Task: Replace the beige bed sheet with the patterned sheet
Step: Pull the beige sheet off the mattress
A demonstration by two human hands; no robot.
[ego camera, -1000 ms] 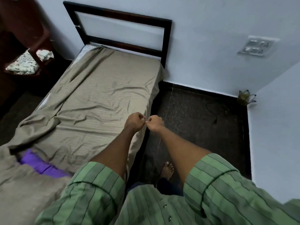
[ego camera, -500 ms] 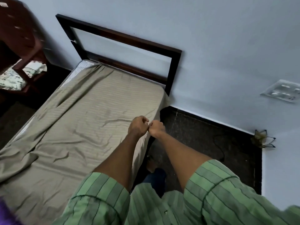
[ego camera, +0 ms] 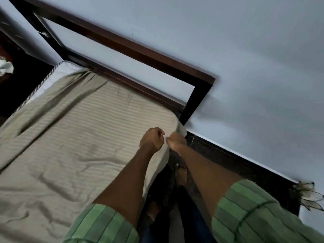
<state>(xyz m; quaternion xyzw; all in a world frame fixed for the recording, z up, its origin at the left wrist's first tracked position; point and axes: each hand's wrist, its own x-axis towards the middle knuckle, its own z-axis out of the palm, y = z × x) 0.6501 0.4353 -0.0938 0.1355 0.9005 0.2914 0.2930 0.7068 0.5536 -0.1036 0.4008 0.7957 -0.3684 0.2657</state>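
Beige striped cotton, the beige sheet [ego camera: 84, 137] covers most of the mattress [ego camera: 52, 74], but at the far left corner it is already pulled back and the pale quilted mattress shows there. The person stands at the right side of the bed, near the dark headboard [ego camera: 140, 55]. Both hands are close together at the right edge of the sheet, almost touching each other. The left hand [ego camera: 152, 139] has its fingers curled into a fist, and it seems to pinch the fabric at the edge, though the exact grip is blurred. The right hand [ego camera: 176, 141] is also curled, just beside the hanging corner of the sheet near the headboard post; whether it really holds cloth is not possible to tell. The patterned sheet is not clearly in view; only a small pale piece of cloth [ego camera: 6, 68] shows at the far left edge, and it cannot be identified. The risk from here is probably at the head end: the sheet looks tucked between mattress and headboard, so a hard pull to one side could jam it there or drag the mattress. A bare foot [ego camera: 180, 174] stands just below the hanging edge, so loose fabric falling down may catch under it.
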